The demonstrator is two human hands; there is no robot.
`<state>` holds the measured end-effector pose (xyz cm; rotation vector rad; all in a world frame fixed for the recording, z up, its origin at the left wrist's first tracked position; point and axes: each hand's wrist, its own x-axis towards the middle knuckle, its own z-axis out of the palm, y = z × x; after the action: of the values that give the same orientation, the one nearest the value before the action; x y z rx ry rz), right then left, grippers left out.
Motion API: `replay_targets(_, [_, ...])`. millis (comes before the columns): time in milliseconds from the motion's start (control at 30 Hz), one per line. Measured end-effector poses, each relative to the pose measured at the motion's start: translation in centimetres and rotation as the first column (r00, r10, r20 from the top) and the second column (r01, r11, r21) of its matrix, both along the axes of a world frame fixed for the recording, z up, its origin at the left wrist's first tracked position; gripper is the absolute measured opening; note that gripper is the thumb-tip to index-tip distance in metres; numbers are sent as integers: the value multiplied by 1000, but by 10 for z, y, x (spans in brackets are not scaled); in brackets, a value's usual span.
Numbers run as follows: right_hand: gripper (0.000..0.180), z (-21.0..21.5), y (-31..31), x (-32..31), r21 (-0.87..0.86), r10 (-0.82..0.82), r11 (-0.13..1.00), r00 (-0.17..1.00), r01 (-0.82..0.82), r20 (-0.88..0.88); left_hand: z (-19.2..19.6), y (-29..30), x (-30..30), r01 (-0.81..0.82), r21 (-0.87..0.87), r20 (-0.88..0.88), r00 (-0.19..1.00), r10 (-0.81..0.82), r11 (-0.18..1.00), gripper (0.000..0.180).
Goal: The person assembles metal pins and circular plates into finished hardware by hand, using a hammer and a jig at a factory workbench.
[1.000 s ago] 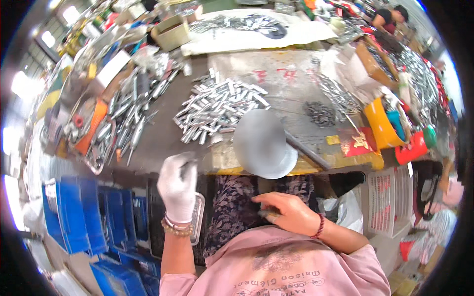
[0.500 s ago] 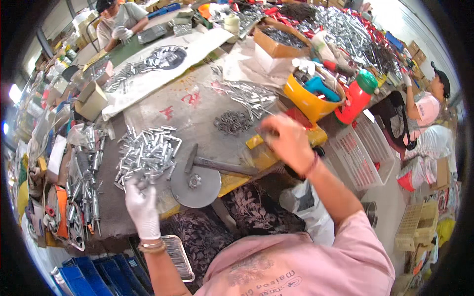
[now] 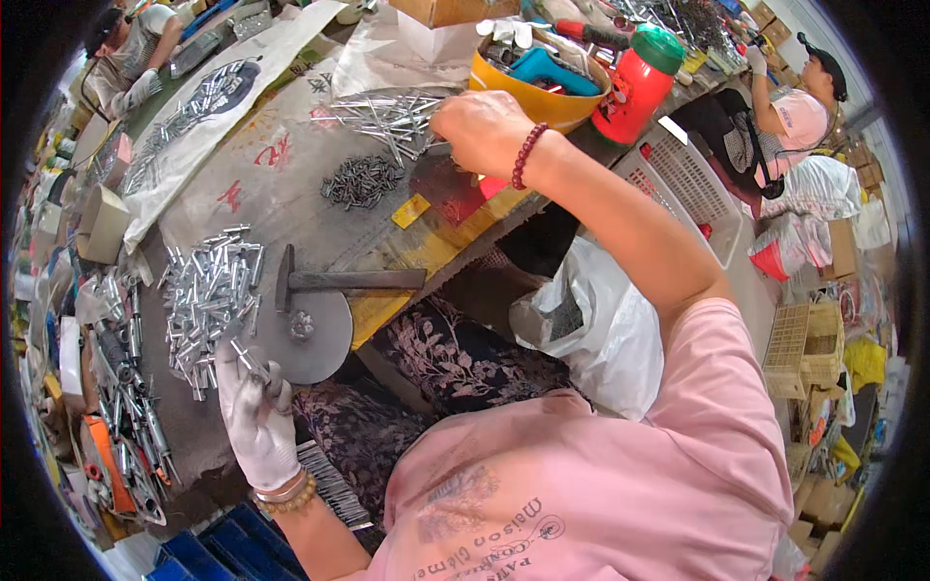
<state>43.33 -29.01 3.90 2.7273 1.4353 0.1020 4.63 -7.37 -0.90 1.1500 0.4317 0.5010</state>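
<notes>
My left hand (image 3: 257, 416), in a white glove, pinches a short silver metal tube (image 3: 249, 359) between thumb and fingers. It is at the near edge of a pile of similar tubes (image 3: 208, 300). My bare right hand (image 3: 489, 134) reaches across to a heap of thin metal rods (image 3: 387, 118). Its fingers are bent together at the rods' right ends; what they grip is hidden. A hammer (image 3: 358, 280) lies with its head against a round grey metal plate (image 3: 325, 356). On that plate sits a little cluster of small shiny parts (image 3: 302, 325).
Small dark pins (image 3: 361, 181) are heaped mid-table. Behind my right hand stand a yellow tub (image 3: 533, 100) and a red bottle with a green lid (image 3: 636, 87). Tools crowd the left edge. A white plastic crate (image 3: 693, 194) is at the right. Two other people sit farther off.
My right hand has moved away from me, from above the table's front edge to the rods. My left hand has lifted a tube at the pile. The whole view has shifted.
</notes>
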Motion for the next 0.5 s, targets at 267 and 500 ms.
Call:
replay_targets(267, [22,8,-6,-58,481,375,839,911,-256,-170,12,-23,18,27,283,-190,981,29,959,28])
replay_targets(500, [32,-32,11,-159,586,623,701,749,-406,-226,3,-34,18,83,894,-188,962,200,440,19])
